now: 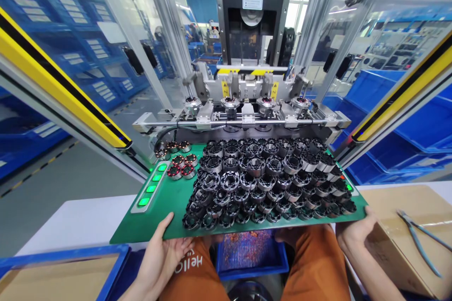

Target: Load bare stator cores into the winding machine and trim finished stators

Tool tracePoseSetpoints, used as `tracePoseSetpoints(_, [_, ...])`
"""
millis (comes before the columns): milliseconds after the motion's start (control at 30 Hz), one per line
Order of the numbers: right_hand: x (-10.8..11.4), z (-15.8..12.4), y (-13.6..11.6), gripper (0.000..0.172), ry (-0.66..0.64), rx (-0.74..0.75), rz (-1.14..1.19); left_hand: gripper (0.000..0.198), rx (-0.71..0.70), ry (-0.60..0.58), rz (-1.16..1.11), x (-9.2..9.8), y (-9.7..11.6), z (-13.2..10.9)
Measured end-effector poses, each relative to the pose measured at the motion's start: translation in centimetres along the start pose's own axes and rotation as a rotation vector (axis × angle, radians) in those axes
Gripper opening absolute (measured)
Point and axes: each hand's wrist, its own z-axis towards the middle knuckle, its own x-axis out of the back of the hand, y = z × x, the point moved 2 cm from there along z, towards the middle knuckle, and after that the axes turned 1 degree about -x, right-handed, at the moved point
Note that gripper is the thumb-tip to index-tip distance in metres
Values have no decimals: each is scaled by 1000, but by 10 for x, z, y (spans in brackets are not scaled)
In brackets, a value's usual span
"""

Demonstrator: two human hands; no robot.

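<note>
A green worktop [148,225] spans the view in front of me. My left hand [164,242] grips its front edge, thumb on top and fingers curled underneath. At the front right corner, my right hand [356,230] holds the same edge with its thumb up; its other fingers are mostly hidden below. Between the hands stand many black-and-silver motor stator cores [254,183], packed in rows and partly stacked. Several stators wound with copper wire [181,167] sit apart at the back left of the worktop.
Behind the worktop, a machine [247,89] carries several clamped stators. Green lit buttons [150,189] line the left side. Yellow guard bars [63,84] flank both sides. Pliers [420,240] lie on a cardboard box [391,240] at right. A blue bin [252,270] sits below, between my legs.
</note>
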Motion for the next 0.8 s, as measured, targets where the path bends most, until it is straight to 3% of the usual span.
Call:
tracePoseSetpoints(133, [-1,1,0,45,0,11,0,23,7,5,-2,-4,1,-2])
tracePoseSetpoints(433, [-1,1,0,40,4,8,-1,26,-9,-21,2,9,-5,11])
tracePoseSetpoints(800, [0,0,-1,37,13,4,0,23,15,-15,7,4,-1,3])
